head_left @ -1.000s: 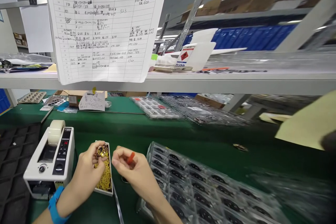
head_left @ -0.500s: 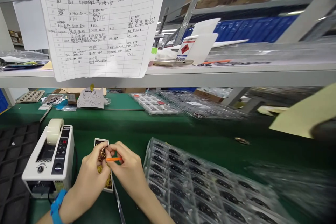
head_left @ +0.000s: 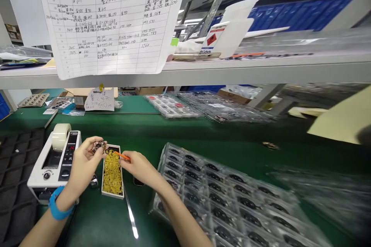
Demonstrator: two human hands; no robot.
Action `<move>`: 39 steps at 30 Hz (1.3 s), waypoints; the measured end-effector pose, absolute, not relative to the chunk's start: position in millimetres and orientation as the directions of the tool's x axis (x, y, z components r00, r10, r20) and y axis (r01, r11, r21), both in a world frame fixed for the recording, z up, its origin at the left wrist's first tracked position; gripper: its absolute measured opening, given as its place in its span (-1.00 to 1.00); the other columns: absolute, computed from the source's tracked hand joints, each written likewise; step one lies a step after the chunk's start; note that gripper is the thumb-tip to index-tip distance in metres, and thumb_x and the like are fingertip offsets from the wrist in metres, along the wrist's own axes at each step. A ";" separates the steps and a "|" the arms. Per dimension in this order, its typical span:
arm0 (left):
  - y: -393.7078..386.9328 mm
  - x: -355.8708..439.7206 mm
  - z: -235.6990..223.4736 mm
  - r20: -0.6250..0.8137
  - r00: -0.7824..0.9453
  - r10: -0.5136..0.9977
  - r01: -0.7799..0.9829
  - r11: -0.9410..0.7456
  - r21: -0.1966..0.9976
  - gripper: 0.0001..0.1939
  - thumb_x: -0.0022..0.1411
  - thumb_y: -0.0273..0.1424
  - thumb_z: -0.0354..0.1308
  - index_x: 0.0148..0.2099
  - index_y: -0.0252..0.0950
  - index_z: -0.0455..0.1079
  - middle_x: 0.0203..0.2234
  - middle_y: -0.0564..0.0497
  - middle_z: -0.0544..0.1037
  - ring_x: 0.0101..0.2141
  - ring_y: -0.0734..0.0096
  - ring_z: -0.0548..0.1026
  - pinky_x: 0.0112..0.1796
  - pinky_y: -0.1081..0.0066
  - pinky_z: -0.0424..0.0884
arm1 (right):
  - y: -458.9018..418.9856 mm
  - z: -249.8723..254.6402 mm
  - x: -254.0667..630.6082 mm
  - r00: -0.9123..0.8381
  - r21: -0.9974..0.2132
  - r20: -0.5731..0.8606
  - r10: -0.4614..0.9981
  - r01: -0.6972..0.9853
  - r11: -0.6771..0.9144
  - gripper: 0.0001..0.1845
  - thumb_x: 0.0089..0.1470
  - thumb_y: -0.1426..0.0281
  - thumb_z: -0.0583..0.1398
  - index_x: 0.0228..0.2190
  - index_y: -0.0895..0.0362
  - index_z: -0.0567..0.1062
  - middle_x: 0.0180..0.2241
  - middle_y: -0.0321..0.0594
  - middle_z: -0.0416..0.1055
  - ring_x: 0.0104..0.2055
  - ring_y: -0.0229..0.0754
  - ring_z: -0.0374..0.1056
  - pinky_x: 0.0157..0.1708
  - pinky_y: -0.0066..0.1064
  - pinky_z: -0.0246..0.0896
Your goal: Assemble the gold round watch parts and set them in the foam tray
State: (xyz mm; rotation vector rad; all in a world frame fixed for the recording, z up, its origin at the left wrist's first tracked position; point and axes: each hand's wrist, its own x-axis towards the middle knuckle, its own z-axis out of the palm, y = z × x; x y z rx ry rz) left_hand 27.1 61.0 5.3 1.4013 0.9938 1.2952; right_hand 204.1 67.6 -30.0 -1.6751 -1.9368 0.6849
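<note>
My left hand [head_left: 87, 162], with a blue band at its wrist, pinches a small round metal part [head_left: 99, 146], shiny and brownish, at the upper left of an open white box. The box [head_left: 102, 185] holds many tiny yellow loop-like pieces [head_left: 113, 173]. Over its right edge, my right hand [head_left: 136, 164] is closed on a thin orange stick [head_left: 124, 156]. The stick's tip reaches the yellow pieces near the top of the box; whether it carries a piece is too small to tell. Tweezers-like metal strip [head_left: 131, 212] lies below the box.
A white tape dispenser [head_left: 55, 162] stands at left beside a black tray [head_left: 17, 185]. Clear plastic trays of black parts [head_left: 217, 189] spread on the right. A small metal piece [head_left: 94, 181] lies near my left hand. A shelf [head_left: 232, 75] with a hanging handwritten sheet [head_left: 116, 27] crosses above.
My hands were together over the box; now they are apart. The left has moved up and left with the metal part, and the stick's tip has gone to the yellow pieces, uncovering the box.
</note>
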 end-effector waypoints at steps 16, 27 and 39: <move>54.8 28.2 5.2 0.157 0.243 0.957 -0.094 -0.138 0.986 -0.65 0.12 -0.13 0.21 -0.22 -0.33 0.40 -0.39 -0.07 0.62 -0.30 0.20 0.61 -0.44 0.43 0.53 | 42.0 -31.7 318.0 0.194 -0.124 -0.047 0.980 0.972 -0.199 -0.78 0.21 0.46 0.06 -0.32 0.23 0.50 -0.27 -0.02 0.50 -0.24 -0.11 0.43 -0.31 -0.37 0.23; 50.5 43.3 -2.8 0.000 0.401 0.916 -0.145 0.063 0.987 -0.62 0.11 -0.21 0.21 -0.07 -0.31 0.38 -0.21 -0.09 0.59 -0.15 0.16 0.57 -0.12 0.24 0.51 | 27.7 -66.4 382.1 0.096 0.101 -0.235 0.967 0.992 -0.074 -0.82 0.21 0.41 0.13 -0.18 0.20 0.47 -0.11 -0.15 0.43 -0.10 -0.16 0.38 -0.07 -0.18 0.30; 45.7 41.0 -3.0 -0.004 0.396 0.918 -0.288 0.128 0.949 -0.61 0.06 -0.49 0.10 0.00 -0.31 0.31 -0.09 -0.07 0.54 -0.04 0.20 0.51 0.12 0.13 0.31 | 46.2 -74.0 370.3 0.164 0.223 -0.250 0.954 0.969 -0.108 -0.69 0.18 0.30 0.17 -0.09 0.21 0.42 -0.07 -0.09 0.39 -0.08 -0.12 0.37 -0.10 -0.18 0.32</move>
